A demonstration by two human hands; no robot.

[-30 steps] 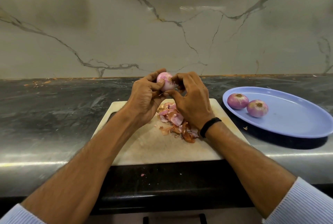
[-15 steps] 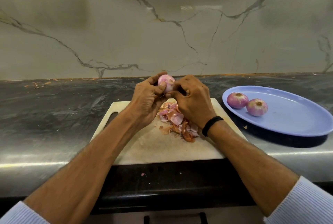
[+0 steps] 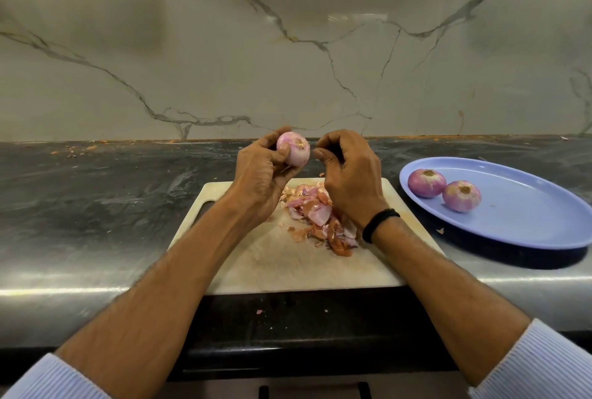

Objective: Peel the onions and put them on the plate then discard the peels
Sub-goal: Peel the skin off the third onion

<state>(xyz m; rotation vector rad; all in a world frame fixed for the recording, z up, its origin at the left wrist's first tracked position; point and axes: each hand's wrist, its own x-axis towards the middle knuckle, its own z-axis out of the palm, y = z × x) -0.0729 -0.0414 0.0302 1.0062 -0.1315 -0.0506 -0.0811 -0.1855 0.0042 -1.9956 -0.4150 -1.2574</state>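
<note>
One dark worktop [image 3: 96, 206] carries all that we see: a pale cutting board [image 3: 288, 267] at the near centre and a blue plate [image 3: 528, 216] to its right. Above the board's far edge our left grip [image 3: 259, 171] clasps a third onion [image 3: 293, 152], root end up, with its skin looking almost all gone. Our right grip [image 3: 349, 180] is clenched just beside it, not touching, and nothing shows between the fingers. Two peeled onions [image 3: 426, 183] lie side by side at the plate's left end. A heap of peels [image 3: 317, 216] sits on the board beneath the hands. We judge this onion's peeling nearly done. The next move calls for picking off any last shred, then a carry rightwards to the plate, set down clear of the pair so none rolls. The peels are not yet discarded.
</note>
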